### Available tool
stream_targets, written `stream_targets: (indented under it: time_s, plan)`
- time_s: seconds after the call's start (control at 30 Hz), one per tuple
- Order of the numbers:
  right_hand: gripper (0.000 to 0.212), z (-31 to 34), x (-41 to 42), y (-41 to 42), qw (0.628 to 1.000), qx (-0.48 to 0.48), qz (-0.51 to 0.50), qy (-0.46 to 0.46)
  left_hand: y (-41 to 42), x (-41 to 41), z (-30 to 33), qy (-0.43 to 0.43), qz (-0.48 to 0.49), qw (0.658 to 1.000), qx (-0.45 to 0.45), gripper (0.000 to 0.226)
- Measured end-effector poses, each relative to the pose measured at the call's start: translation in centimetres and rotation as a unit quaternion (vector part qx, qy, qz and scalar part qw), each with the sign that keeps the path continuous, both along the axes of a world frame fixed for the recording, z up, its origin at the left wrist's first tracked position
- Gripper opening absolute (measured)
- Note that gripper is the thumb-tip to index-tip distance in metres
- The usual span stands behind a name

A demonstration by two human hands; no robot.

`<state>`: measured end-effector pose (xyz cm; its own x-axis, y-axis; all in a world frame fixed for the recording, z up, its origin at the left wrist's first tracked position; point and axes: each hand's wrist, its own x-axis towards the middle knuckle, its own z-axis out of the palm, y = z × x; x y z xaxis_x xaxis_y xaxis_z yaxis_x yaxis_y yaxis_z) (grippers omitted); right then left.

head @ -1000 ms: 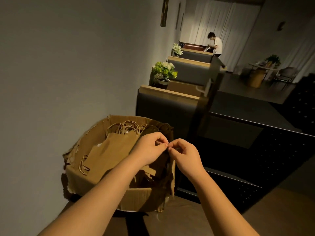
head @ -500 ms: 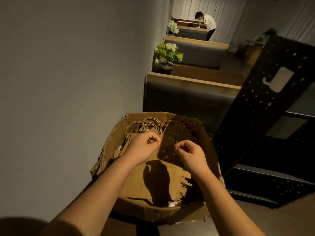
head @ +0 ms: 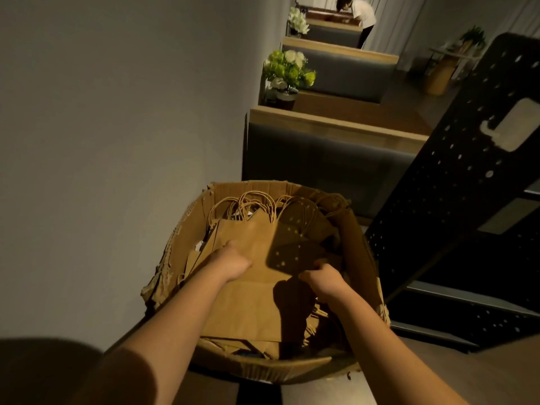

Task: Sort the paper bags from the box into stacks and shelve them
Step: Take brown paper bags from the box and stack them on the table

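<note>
1. Both hands have dropped into the cardboard box [head: 355,238] since half a second back, when they hovered pinched together above it.
2. Left hand [head: 230,263] lies on the left edge of the top paper bag [head: 254,290], thumb laid along the paper; its fingers are out of sight over that edge, so I cannot tell whether they are gripping.
3. Right hand [head: 321,279] is down at the bag's right edge, fingers curled in and pinching the paper there.
4. That bag lies flat on top of the pile, with more bags under it and a tangle of twine handles [head: 257,204] at the far end of the box.
5. Box rim is torn and ragged, worst on the left side.
6. Tight quarters: the wall [head: 117,141] runs just beside the box on the left, a dark perforated shelf unit [head: 467,159] leans close on the right, and a bench back [head: 315,159] stands right behind.
7. Farther back, flowers [head: 287,70] and another person [head: 361,17] bending over.
</note>
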<state>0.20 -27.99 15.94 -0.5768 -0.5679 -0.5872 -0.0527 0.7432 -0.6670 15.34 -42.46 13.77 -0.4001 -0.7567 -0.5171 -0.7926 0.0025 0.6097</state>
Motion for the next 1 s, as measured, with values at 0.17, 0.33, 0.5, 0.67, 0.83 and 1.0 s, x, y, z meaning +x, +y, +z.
stream_targets:
  time_s: [0.17,0.33,0.5,0.67,0.83,1.0]
  plan:
    - [0.056,-1.6,-0.3,-0.7,0.998,-0.018,-0.036,-0.037,-0.9,0.1,-1.7,-0.018,0.008,1.000,-0.008,0.072]
    - [0.047,-2.7,-0.6,-0.5,0.996,-0.036,-0.072,-0.046,0.0,-0.5,-2.2,0.053,0.017,0.992,0.114,0.062]
    - [0.021,-2.9,-0.7,-0.4,0.999,-0.002,-0.018,0.049,-1.7,0.6,-2.2,-0.080,0.032,0.995,-0.047,0.076]
    - [0.022,-3.3,0.4,-1.1,0.998,-0.035,0.003,-0.049,-2.0,1.9,-2.3,-0.057,0.066,0.996,0.007,0.079]
    - [0.013,-3.3,0.1,-1.0,0.988,-0.071,-0.068,-0.117,-1.8,2.6,-1.8,-0.014,0.106,0.994,-0.023,0.070]
    - [0.034,-4.0,0.3,-1.0,0.998,-0.001,0.003,-0.066,-1.7,3.0,0.0,0.083,0.089,0.987,-0.103,0.033]
